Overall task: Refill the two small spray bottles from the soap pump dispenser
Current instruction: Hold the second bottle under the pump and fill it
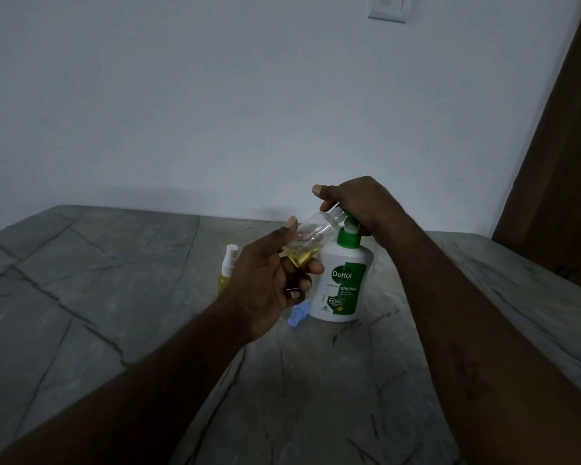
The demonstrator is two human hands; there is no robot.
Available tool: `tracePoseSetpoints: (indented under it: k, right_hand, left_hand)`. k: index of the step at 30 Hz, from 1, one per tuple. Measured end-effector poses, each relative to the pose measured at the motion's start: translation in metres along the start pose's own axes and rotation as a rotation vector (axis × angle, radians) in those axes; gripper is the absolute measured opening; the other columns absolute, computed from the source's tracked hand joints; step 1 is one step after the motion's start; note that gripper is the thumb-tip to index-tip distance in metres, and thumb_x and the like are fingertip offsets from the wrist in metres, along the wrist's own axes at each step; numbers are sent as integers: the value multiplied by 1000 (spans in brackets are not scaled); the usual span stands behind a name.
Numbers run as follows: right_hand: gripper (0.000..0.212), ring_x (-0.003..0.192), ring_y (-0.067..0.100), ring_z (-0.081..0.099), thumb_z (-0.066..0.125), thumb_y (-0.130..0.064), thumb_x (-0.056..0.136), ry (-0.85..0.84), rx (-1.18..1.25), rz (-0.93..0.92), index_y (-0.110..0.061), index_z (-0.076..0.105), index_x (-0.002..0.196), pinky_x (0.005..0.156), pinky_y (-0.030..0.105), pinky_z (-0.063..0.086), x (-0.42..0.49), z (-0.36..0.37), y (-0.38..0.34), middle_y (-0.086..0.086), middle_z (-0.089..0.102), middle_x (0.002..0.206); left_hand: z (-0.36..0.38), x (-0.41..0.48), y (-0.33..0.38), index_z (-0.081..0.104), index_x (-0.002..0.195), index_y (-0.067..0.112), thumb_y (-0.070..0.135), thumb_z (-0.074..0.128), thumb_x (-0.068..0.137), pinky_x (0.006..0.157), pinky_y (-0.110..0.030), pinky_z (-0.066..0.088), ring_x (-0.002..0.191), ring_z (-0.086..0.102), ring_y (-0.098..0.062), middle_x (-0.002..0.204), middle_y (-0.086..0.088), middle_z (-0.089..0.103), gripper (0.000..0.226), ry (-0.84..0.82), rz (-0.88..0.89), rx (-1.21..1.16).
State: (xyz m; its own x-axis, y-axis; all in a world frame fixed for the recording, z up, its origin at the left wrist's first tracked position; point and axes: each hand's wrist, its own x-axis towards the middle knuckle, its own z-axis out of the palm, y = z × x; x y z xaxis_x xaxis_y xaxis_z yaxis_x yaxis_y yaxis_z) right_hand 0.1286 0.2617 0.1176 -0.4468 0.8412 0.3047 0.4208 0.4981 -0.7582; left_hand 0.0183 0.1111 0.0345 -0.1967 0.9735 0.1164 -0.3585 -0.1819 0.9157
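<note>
A white soap dispenser with a green pump head stands on the grey stone table. My right hand rests on top of the pump head with fingers curled over it. My left hand holds a small clear bottle, uncapped and tilted, its mouth at the pump's nozzle. Yellow liquid sits in the bottle's lower end. A second small spray bottle, yellow with a white spray top, stands upright behind my left hand. A blue spray cap lies on the table beside the dispenser.
A pale wall rises behind the table, with a switch plate high up. A brown wooden door or panel stands at the right, past the table's right edge.
</note>
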Motion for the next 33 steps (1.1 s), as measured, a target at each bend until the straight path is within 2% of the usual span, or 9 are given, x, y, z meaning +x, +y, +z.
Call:
tracePoseSetpoints:
  k: [7,11,15,19,33]
  right_hand:
    - [39,66,17,60,73,-54,86,-99,57,87,-15,78,82,61,28,43,-1,4,8,1,69,77]
    - [41,67,18,62,73,-57,84,-81,43,72,-16,79,80,63,29,45,1,4,8,2,72,78]
    - [41,65,15,61,72,-54,87,-5,17,22,-14,79,80,63,29,45,0,3,4,-4,68,69]
    - [41,66,14,60,70,-53,90,44,-13,-34,-14,79,82,62,28,48,-1,-1,-2,-4,67,74]
    - [33,69,18,58,71,-50,88,-61,28,48,-20,77,76,61,28,45,0,0,1,3,70,82]
  left_hand:
    - [-1,0,0,66,122,8,52,50,97,49,-24,34,55,50,-16,74,-9,64,53,11,-13,4]
    - [-1,1,0,65,126,8,53,50,97,48,-24,36,56,50,-16,74,-9,64,56,19,-17,5]
    - [0,0,0,63,128,8,52,49,97,47,-23,36,56,50,-15,75,-8,65,56,10,-9,2]
    - [1,-1,1,63,129,7,51,50,96,46,-23,37,57,50,-17,76,-9,66,57,-17,13,0]
    - [-1,-1,0,65,128,13,51,57,87,51,-24,39,59,51,-14,82,-7,68,57,-13,48,28]
